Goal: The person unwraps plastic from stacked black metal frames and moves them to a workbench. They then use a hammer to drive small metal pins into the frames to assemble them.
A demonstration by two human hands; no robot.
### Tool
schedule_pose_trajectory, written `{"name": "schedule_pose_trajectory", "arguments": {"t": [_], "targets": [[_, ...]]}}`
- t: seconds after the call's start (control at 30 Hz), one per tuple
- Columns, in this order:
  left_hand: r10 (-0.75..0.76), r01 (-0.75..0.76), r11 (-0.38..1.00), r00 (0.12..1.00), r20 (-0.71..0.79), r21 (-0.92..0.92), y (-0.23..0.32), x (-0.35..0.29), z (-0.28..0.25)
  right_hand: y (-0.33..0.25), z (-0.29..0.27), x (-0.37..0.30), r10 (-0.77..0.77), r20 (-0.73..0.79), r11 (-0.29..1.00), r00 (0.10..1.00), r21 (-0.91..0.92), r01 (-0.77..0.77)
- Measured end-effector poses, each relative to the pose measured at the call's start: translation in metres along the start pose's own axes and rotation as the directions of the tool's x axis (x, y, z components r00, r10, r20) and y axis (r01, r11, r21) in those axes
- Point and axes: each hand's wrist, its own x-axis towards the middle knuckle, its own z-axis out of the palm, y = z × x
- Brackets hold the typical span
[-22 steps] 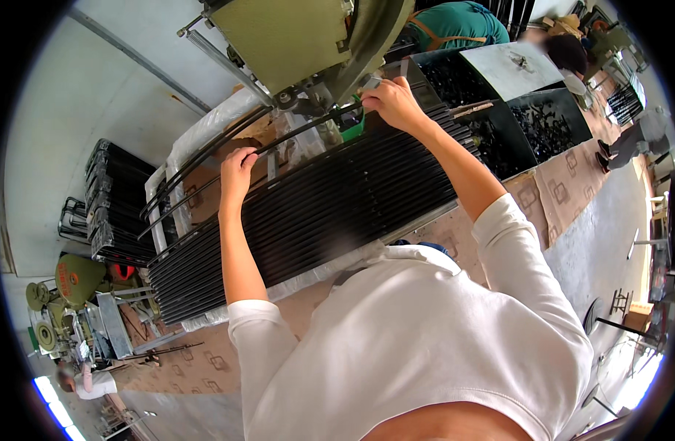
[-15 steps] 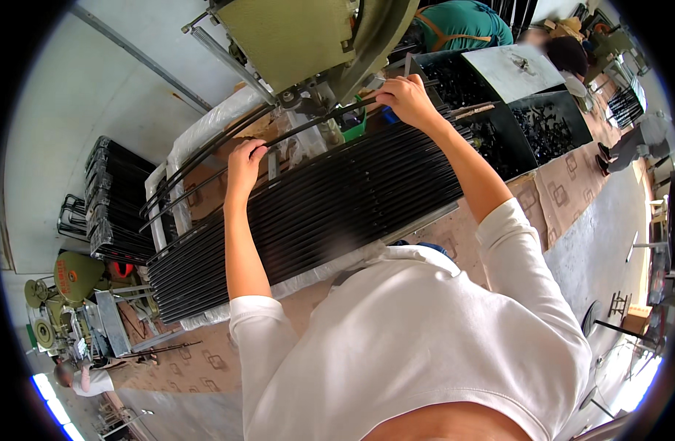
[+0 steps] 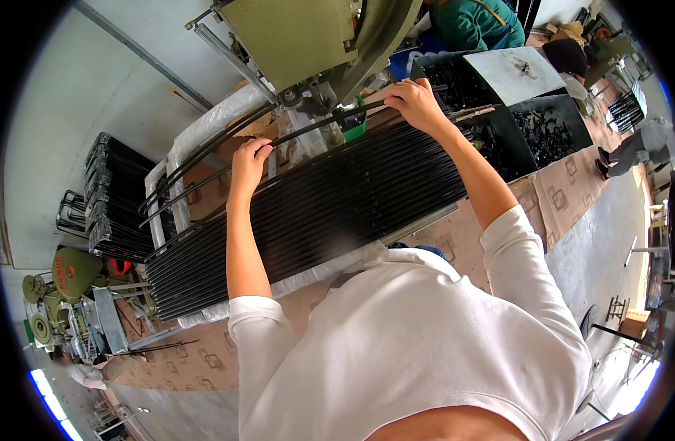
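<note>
A long black tube (image 3: 317, 126) runs slantwise between my two hands, below the green machine (image 3: 290, 44). My left hand (image 3: 251, 158) is closed round it near its middle. Farther right, my right hand (image 3: 414, 103) grips the same tube toward its right end, with the fingers curled over it. The tube's left part reaches down toward a padded rail. Under my arms lies a wide row of similar black tubes (image 3: 330, 195), side by side on a wrapped support. Whether the tube's right end touches anything is hidden behind my right hand.
Black bins (image 3: 550, 125) of small dark parts stand at the right, a metal plate (image 3: 514, 70) beside them. Stacked black frames (image 3: 117, 198) lean by the left wall. A green container (image 3: 356, 121) sits under the machine. A person in green (image 3: 477, 26) is behind it.
Both hands still grip the tube and have shifted slightly right. The person in green has moved a little right and down; the distant person at lower left has also moved.
</note>
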Motion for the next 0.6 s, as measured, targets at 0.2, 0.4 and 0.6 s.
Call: {"name": "schedule_pose_trajectory", "arguments": {"t": [0.2, 0.4, 0.6], "targets": [[0.009, -0.009, 1.000, 1.000, 0.010, -0.001, -0.003, 0.000, 0.000, 0.001, 0.002, 0.000, 0.033, 0.053, 0.999, 0.998, 0.017, -0.034], [0.093, -0.090, 0.995, 0.994, -0.061, 0.050, -0.005, -0.001, 0.007, 0.005, 0.007, -0.006, 0.044, 0.037, 0.999, 0.998, -0.007, -0.044], [0.129, -0.122, 0.990, 0.985, -0.115, 0.065, -0.011, -0.003, 0.011, 0.009, 0.012, -0.007, -0.027, -0.005, 0.999, 1.000, -0.036, 0.027]]}}
